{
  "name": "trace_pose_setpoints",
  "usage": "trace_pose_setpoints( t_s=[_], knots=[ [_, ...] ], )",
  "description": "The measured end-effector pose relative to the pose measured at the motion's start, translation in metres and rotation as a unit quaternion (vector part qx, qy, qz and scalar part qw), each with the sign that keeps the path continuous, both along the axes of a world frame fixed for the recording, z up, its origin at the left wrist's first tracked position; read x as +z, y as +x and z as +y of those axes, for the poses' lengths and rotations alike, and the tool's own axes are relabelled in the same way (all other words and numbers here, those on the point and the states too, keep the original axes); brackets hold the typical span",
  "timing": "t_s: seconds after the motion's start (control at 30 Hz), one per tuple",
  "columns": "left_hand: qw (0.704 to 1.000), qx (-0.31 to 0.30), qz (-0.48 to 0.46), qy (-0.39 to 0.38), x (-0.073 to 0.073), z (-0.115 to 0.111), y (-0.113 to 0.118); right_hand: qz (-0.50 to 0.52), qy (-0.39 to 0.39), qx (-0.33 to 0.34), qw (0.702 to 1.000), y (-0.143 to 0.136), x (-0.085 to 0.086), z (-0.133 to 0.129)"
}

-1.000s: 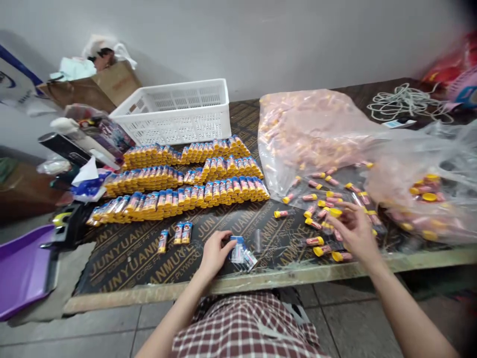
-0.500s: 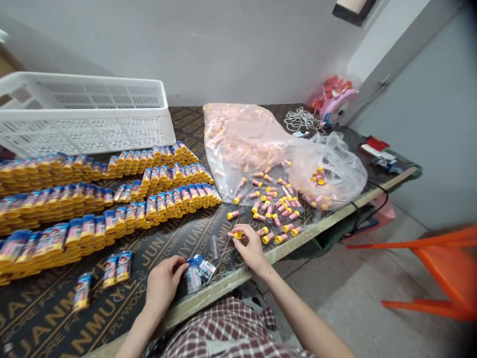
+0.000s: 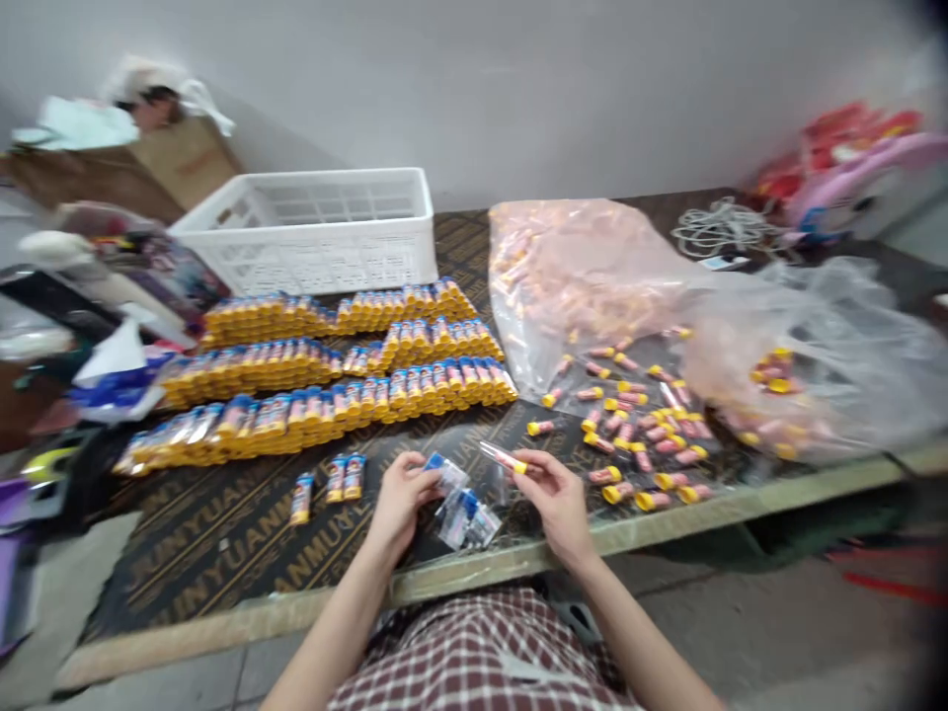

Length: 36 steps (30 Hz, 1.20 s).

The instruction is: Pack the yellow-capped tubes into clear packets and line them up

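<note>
My left hand (image 3: 400, 502) is closed, its thumb and fingers pinching a small clear packet with a blue top (image 3: 445, 470). Several similar packets (image 3: 468, 521) lie loose just below it, near the table's front edge. Between the fingertips of my right hand (image 3: 559, 502) is a small clear tube with a yellow cap (image 3: 510, 459), its far end pointing up and left toward the packet. Many pink-filled, yellow-capped tubes (image 3: 641, 456) lie scattered to the right of that hand. Left of my left hand, a few finished-looking blue-and-yellow packs (image 3: 345, 478) rest on the table.
Stacked rows of blue-and-yellow packs (image 3: 348, 400) stand at centre left, before a white plastic crate (image 3: 326, 247). A large clear bag of tubes (image 3: 585, 262) covers the back right, near a coiled cord (image 3: 726, 229) and a pink fan (image 3: 863, 178). Assorted bags and boxes crowd the far left.
The view has turned left. My left hand has raised one packet from the loose ones. My right hand still holds a yellow-capped tube and has brought it closer to the packet.
</note>
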<state>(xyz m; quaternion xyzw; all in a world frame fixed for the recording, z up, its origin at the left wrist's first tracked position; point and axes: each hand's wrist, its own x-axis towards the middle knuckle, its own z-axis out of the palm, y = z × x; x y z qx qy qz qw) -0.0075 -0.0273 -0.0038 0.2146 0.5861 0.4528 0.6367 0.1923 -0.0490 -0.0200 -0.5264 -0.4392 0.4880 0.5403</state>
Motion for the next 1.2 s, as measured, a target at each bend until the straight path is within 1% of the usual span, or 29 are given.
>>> trace_pose_setpoints(
  t_s=[0.1, 0.27, 0.37, 0.5, 0.63, 0.73, 0.83, 0.97, 1.1, 1.13, 1.2],
  knots=[
    [0.997, 0.051, -0.051, -0.014, -0.001, 0.006, 0.001, 0.005, 0.010, 0.019, 1.000, -0.009, 0.002, -0.003],
    [0.988, 0.113, -0.100, -0.034, -0.005, 0.006, -0.001, -0.038, 0.069, 0.043, 0.996, -0.021, 0.001, -0.013],
    [0.985, 0.127, -0.108, -0.035, -0.007, 0.005, -0.002, -0.065, 0.092, 0.042, 0.993, -0.024, 0.000, -0.016],
    [0.983, 0.141, -0.114, -0.025, -0.008, 0.005, -0.004, -0.132, 0.128, 0.040, 0.982, -0.026, 0.001, -0.017],
    [0.985, 0.143, -0.097, -0.017, -0.009, 0.004, -0.001, -0.185, 0.163, 0.059, 0.967, -0.026, 0.002, -0.016],
    [0.988, 0.127, -0.084, 0.006, -0.008, 0.002, 0.003, -0.188, 0.162, 0.115, 0.962, -0.026, 0.002, -0.016],
    [0.991, 0.083, -0.096, 0.028, -0.003, 0.000, 0.006, -0.165, 0.144, 0.158, 0.963, -0.025, -0.002, -0.014],
    [0.994, 0.007, -0.104, 0.029, 0.007, -0.003, 0.008, -0.165, 0.149, 0.160, 0.962, -0.024, -0.008, -0.010],
    [0.992, -0.090, -0.091, 0.016, 0.015, -0.009, 0.012, -0.185, 0.171, 0.138, 0.958, -0.023, -0.009, -0.005],
    [0.990, -0.107, -0.088, 0.014, 0.016, -0.010, 0.013, -0.182, 0.175, 0.140, 0.957, -0.022, -0.008, -0.004],
    [0.988, -0.128, -0.089, 0.011, 0.018, -0.013, 0.016, -0.170, 0.185, 0.170, 0.953, -0.021, -0.005, -0.002]
  ],
)
